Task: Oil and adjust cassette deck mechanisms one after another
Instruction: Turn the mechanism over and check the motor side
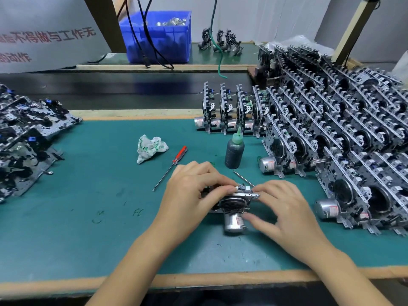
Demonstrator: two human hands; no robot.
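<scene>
We have the cassette deck mechanism near the mat's front edge, left hand gripping its top, right hand pinching the metal strip, so we steady it and nudge gently.

Pretty evenly lit, soft overhead light, no harsh shadows, just faint soft ones under the hands on the green worktop. Slight glare off the shiny motor cans and metal frames at right. Heavy wide-angle bend toward the edges, worktop rim curving, stacks at both sides stretched. Centre reasonably sharp; far background, blue crate and the printed sign a bit soft and smeary.
</scene>
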